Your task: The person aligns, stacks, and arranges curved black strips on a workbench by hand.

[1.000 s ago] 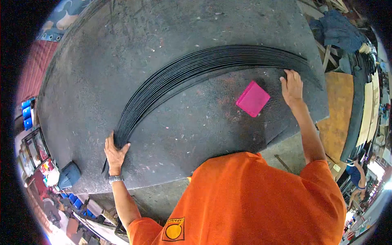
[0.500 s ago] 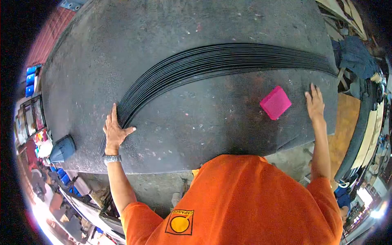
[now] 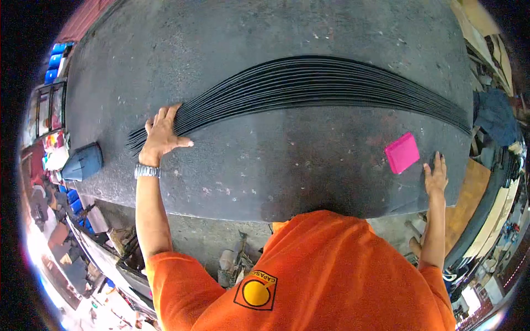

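A fan of long thin black strips lies in a curved arc across the dark table. Near the left end of the strips, my left hand rests over them, thumb stretched to the side and fingers extended. Part of the strips is hidden under that hand. My right hand lies open on the table close to its right side, holding nothing. Just to the left of the right hand is a bright pink block, apart from the fingers.
A dark blue cap-like item sits at the table's left edge. Dark cloth hangs beyond the right edge, above a brown board. Blue containers stand at far left. Concrete floor shows below the near edge.
My left hand now sits higher in view on the strips, whose arc looks flatter with its left end raised. The right hand and pink block appear lower and further right; the whole view has shifted.
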{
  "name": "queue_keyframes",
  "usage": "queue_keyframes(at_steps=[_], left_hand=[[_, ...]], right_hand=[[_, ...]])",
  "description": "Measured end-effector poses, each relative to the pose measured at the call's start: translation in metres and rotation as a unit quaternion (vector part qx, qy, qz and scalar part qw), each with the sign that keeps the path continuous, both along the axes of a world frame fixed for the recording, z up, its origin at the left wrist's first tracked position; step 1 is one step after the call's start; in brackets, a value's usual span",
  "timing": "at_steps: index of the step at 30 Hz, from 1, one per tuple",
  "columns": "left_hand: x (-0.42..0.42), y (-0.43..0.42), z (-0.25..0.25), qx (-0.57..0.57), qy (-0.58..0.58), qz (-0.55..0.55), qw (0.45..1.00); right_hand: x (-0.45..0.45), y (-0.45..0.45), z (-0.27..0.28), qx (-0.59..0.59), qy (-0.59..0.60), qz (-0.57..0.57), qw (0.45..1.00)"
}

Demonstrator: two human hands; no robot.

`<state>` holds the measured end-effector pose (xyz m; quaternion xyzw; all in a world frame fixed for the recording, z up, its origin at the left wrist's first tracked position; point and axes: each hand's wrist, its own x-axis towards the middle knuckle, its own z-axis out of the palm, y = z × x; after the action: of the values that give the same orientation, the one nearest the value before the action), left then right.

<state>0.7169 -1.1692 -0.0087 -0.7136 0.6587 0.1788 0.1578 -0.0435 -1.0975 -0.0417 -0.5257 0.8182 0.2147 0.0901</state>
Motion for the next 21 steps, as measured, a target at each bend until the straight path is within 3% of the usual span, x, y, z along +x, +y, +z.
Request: queue_keyframes(at_steps=[3,5,7,9,11,16,21], left_hand=[[-0.011,-0.005,-0.001,-0.037,0.043,-0.030,0.998],[-0.012,-0.002,-0.016,-0.086,0.080,-0.047,0.992],[-0.025,-0.004,-0.022,-0.122,0.101,-0.078,0.984],[-0.043,0.013,-0.045,-0.214,0.075,-0.083,0.970],[-0.054,0.032,-0.061,-0.278,0.022,-0.084,0.957],[-0.058,0.039,-0.062,-0.280,0.012,-0.065,0.958],[-0.063,0.025,-0.054,-0.239,0.011,-0.051,0.970]], right_hand=[[0.045,-0.002,0.021,-0.146,-0.013,0.203,0.968],[0.112,-0.017,0.040,-0.207,-0.151,0.267,0.929],[0.185,-0.031,0.043,-0.200,-0.219,0.333,0.895],[0.250,-0.047,0.011,-0.188,-0.252,0.386,0.867],[0.280,-0.067,-0.016,-0.210,-0.276,0.373,0.860],[0.312,-0.102,-0.037,-0.272,-0.282,0.340,0.855],[0.320,-0.103,-0.032,-0.207,-0.294,0.288,0.888]])
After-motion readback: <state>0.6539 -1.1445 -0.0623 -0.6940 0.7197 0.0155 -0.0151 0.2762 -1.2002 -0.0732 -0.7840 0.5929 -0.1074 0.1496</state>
